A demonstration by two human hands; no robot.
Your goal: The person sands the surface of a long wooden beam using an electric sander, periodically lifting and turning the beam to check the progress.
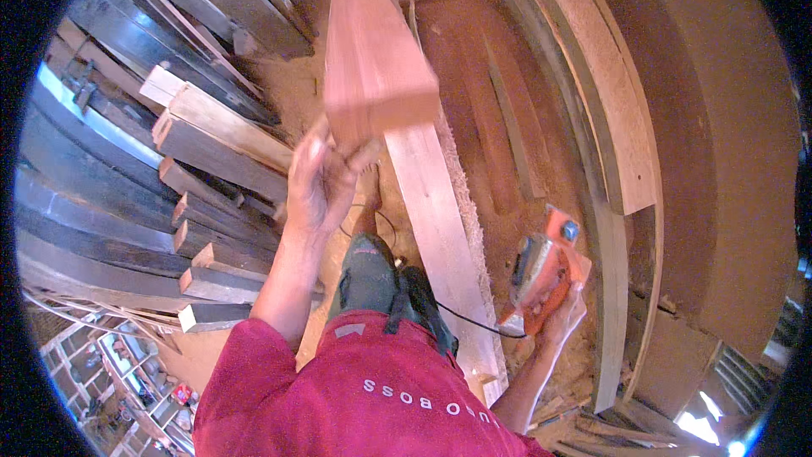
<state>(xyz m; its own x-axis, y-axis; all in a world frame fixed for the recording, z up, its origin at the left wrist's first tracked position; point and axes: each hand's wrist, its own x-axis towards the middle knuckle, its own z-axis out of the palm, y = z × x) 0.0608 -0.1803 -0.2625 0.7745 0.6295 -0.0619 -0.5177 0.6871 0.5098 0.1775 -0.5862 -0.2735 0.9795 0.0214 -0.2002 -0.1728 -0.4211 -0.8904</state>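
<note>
My left hand [321, 176] is at the near end of a thick, reddish wooden beam [372, 42], its fingers curled up against the beam's lower edge. The beam points away from me, raised above the floor, and its near end is a little blurred. Off to the right, my right hand [565, 315] is closed around an orange electric hand planer [545, 271] with a blue knob, held tilted up and away from the wood. A black cord [474, 322] runs from the planer toward my legs. Between my hands lies a long pale plank [436, 211] with shavings along its right edge.
Several stacked beams [224, 165] jut toward me on the left. Long thick boards [605, 93] stand along the right, beside a large brown panel [719, 118]. Dark reddish boards [482, 93] lie beyond the plank. Shelves [127, 372] with assorted items are at the lower left.
</note>
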